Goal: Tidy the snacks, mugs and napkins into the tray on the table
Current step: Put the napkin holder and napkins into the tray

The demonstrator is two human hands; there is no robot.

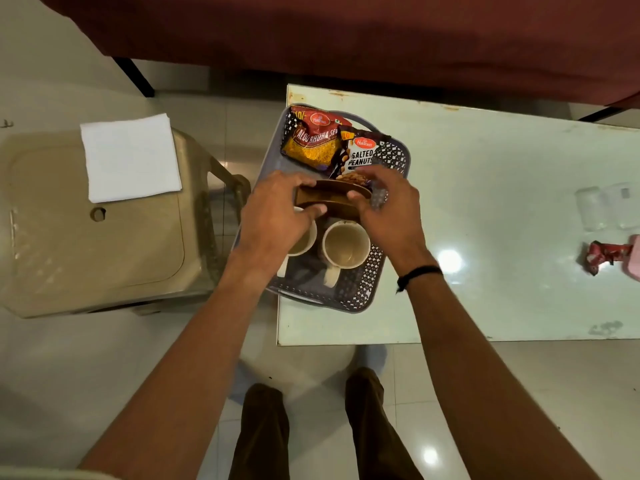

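A round brown wooden holder (333,197) hangs over the middle of the grey perforated plastic tray (375,271), its long axis running left-right, gripped by the left hand (277,209) and right hand (388,206) equally. Below stand two cream mugs (346,245). Beyond lie Haldiram's packets (311,140): "Aloo Bhujia Sev", "Salted Peanuts". White folded napkins (130,161) wait far left on the beige plastic stool (69,254).

Beige plastic stool (93,237) left of the table, on pale glossy floor tiles (519,393). Dark red upholstered edge (346,32) across the top, black leg (136,76) beneath it at left. Two clear glass tumblers (592,207) lying near the right border, blurred. Crumpled red wrapper (604,256) just below them, touching something pink (633,261) cut off by the frame.
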